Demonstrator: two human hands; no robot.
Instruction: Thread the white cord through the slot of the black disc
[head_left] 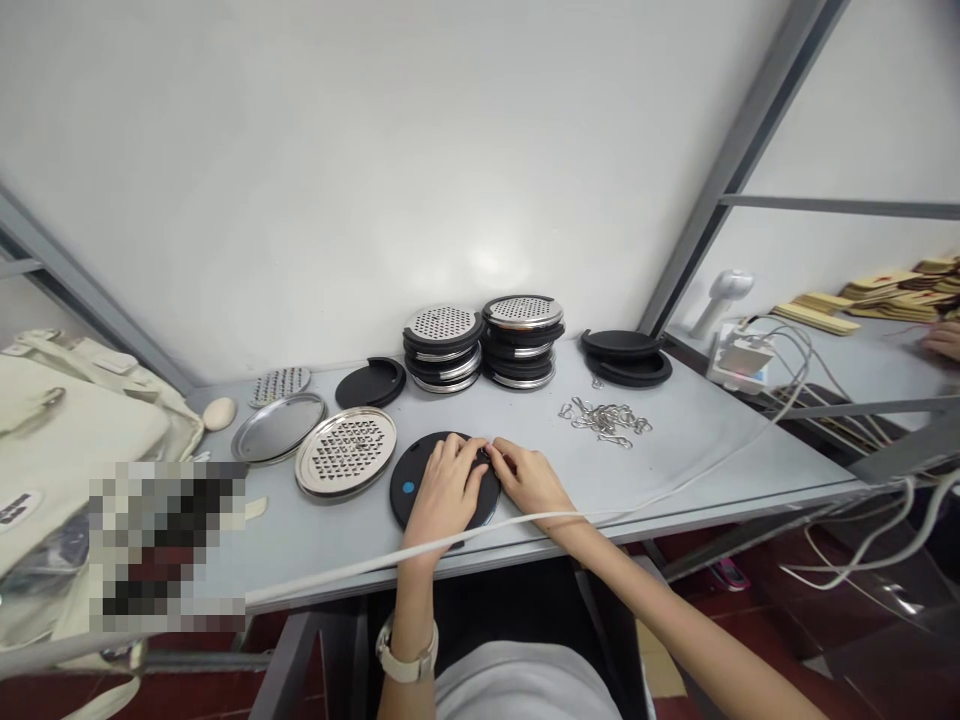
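Note:
A round black disc with a blue dot lies near the table's front edge. My left hand rests on top of it, fingers spread and bent over its upper right part. At the disc's right rim, my right hand has thumb and fingertips pinched together at a small dark piece, too small to make out. Left of the disc is a round metal grater plate. A pile of metal clips lies to the right. Behind stand two stacks of black-rimmed grater discs.
Metal discs and a black holder lie at the left, black holders at the back right. A white cable crosses in front of my forearms. A pale bag stands far left; a scanner and another person's hand are right.

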